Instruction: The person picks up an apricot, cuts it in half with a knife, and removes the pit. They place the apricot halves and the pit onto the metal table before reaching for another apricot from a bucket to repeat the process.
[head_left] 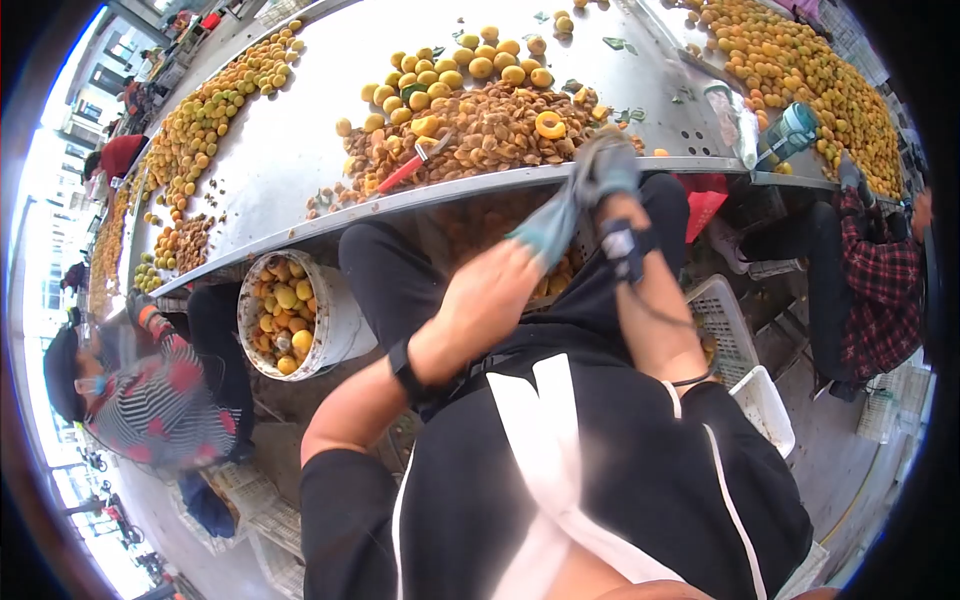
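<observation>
My left hand [493, 285] has a bare back and wrist, with a dark band below. A teal-grey glove [548, 232] covers its fingers and stretches toward my right hand; the finger shape is hidden. My right hand [608, 165], in a grey glove and blurred, pinches the far end of that fabric at the table's front edge. Behind them lies a heap of split brown-orange fruit pieces [490, 128], with a halved fruit [550, 125] on top. A red-handled knife [400, 172] rests on the heap's left side. Whole yellow fruits [480, 67] lie behind it.
A white bucket [325, 318] of fruit stands left of my legs. A grey crate [722, 325] and white tub [763, 410] are at right. A teal bottle [792, 130] stands on the metal table [290, 165]. Co-workers sit at left [165, 405] and right [880, 290].
</observation>
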